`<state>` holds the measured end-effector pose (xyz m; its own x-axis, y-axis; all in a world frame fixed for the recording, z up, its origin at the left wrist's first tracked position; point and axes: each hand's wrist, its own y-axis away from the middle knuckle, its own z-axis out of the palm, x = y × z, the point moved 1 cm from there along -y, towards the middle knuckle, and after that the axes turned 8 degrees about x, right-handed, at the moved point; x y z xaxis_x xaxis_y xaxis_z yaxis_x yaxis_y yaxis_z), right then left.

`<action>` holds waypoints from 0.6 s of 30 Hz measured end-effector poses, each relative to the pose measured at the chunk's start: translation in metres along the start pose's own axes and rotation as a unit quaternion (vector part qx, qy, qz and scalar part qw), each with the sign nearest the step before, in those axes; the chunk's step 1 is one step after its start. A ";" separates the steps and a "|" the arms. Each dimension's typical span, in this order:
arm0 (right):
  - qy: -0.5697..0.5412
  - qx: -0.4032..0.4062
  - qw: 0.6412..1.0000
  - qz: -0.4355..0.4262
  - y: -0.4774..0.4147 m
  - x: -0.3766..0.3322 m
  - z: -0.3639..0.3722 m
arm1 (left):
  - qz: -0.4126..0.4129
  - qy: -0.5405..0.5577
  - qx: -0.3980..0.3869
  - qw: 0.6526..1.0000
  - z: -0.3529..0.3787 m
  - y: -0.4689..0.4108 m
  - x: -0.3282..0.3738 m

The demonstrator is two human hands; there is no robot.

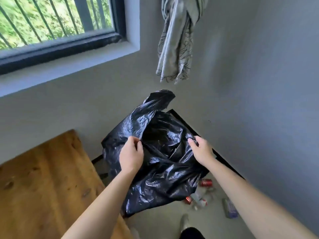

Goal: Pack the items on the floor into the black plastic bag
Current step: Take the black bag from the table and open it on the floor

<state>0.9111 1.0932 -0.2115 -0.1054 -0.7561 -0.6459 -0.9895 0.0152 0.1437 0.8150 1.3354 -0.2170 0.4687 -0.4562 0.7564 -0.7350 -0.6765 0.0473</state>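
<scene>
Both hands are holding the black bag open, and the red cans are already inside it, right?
Not quite: the left hand and right hand do hold the black bag open, but the red cans lie on the floor outside it, as the head view shows.

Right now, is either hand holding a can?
No: left hand and right hand both grip the black bag; a red can lies on the floor.

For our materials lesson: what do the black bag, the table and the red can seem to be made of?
The black bag: thin glossy plastic film, crinkled with bright highlights. The table: probably wood, matte, with brown grain and knots. The red can: likely painted metal, shiny, though small and blurred.
</scene>
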 end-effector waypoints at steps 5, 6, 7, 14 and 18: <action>-0.028 0.033 0.998 0.039 -0.009 0.078 -0.068 | -0.008 -0.003 -0.027 1.000 0.063 0.049 0.048; -0.026 0.021 0.999 0.043 -0.013 0.096 -0.076 | -0.018 -0.008 -0.025 0.999 0.077 0.059 0.053; -0.028 0.009 0.998 0.046 -0.016 0.114 -0.081 | -0.031 -0.016 -0.022 0.999 0.090 0.069 0.057; -0.055 -0.080 0.993 0.061 -0.054 0.231 -0.078 | -0.139 -0.044 0.005 0.989 0.189 0.131 0.061; -0.065 -0.110 0.988 0.092 -0.069 0.283 -0.030 | -0.181 -0.058 0.014 0.982 0.238 0.141 0.034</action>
<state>0.9524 0.8587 -0.3817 -0.3067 -0.6636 -0.6823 -0.9089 -0.0087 0.4169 0.8437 1.0865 -0.3395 0.7509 -0.2449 0.6133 -0.4972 -0.8209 0.2809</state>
